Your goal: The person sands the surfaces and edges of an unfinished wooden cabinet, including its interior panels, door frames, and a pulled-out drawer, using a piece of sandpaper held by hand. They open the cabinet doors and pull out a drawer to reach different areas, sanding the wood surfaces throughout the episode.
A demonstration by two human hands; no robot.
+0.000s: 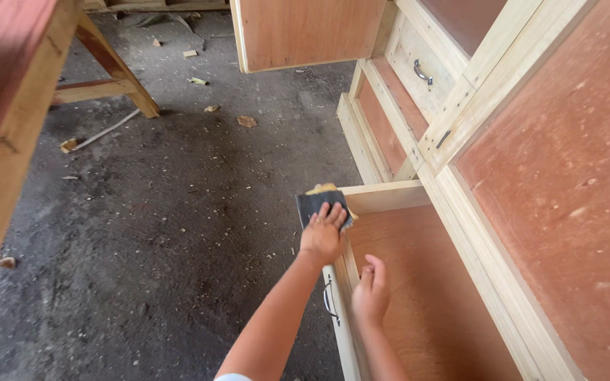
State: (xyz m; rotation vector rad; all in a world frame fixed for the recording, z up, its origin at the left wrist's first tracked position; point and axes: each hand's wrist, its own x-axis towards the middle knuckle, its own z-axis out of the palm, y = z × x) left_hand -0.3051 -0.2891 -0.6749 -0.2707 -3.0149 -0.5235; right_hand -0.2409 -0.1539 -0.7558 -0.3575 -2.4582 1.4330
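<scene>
While it's pressed flat like that: the left hand point(323, 233) is holding a dark sheet of sandpaper point(317, 204) over a yellowish pad, right on the top front corner of the pulled-out drawer point(418, 282).
Left grip: fingers are spreading over the paper, palm pushing down, so it's clamping by pressure more than by pinching.
Right grip: the right hand point(371, 291) is curling loosely on the drawer's front edge, holding nothing, just bracing the wood.
How the sandpaper handles: looking thin, light and floppy to me, gritty side biting the wood; I'd guess it needs the pad behind it and a flat palm on top, or it's going to crumple.
Drawer: pale wood frame, reddish ply bottom, a metal handle point(329, 300) showing on its face just below the hands. Stiff and steady, I'd say.
Cabinet: the big unit point(503, 169) is lying alongside on the right, with another small drawer handle point(422, 73) further up.
Floor: dusty concrete floor point(178, 212) is carrying wood chips, and a wooden trestle leg point(118, 70) is standing off to the upper left.
</scene>
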